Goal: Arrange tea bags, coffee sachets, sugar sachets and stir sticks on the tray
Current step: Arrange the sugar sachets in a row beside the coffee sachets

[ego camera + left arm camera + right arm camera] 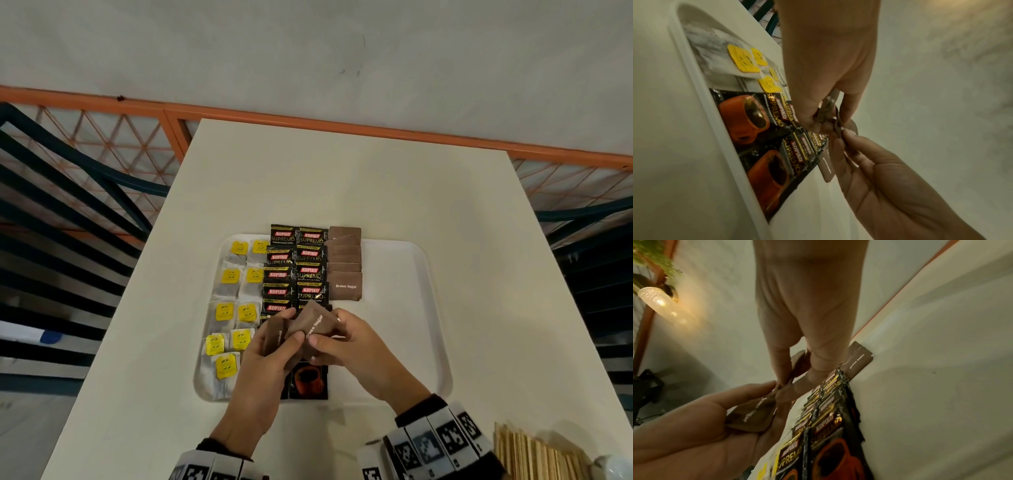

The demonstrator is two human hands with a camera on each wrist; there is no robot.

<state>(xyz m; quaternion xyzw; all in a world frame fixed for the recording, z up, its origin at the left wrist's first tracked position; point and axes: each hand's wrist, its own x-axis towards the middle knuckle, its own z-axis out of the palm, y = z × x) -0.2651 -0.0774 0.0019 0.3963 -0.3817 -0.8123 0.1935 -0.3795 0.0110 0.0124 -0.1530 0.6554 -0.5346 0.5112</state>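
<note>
Above the tray's [435,342] near middle, the left hand [274,346] grips a few brown sugar sachets [274,337] while the right hand [346,346] pinches one sachet [313,323] from them. Stir sticks [534,455] lie on the surface [342,178], near right.

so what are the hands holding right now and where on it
Left hand grips a small stack of brown sugar sachets by its lower end; right hand pinches the top sachet at its near edge.

coffee sachets [295,263] read "kopiko supremo"; sugar sachets [345,270] "brown sugar".
</note>
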